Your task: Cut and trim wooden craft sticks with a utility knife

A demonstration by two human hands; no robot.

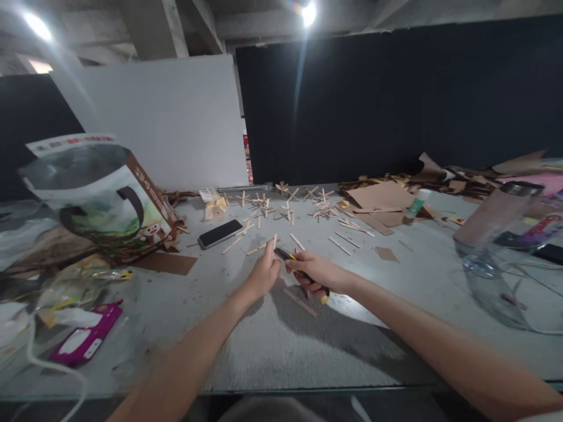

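Pinching a thin wooden stick tip-up in my left hand, right hand wrapped round a utility knife just beside it; wood seems light, snappable, best held low

Occluded, cropped.
Pale wooden stick: lower end inside left grip; black flat object: cut by right edge.

Phone left of sticks (all on table).
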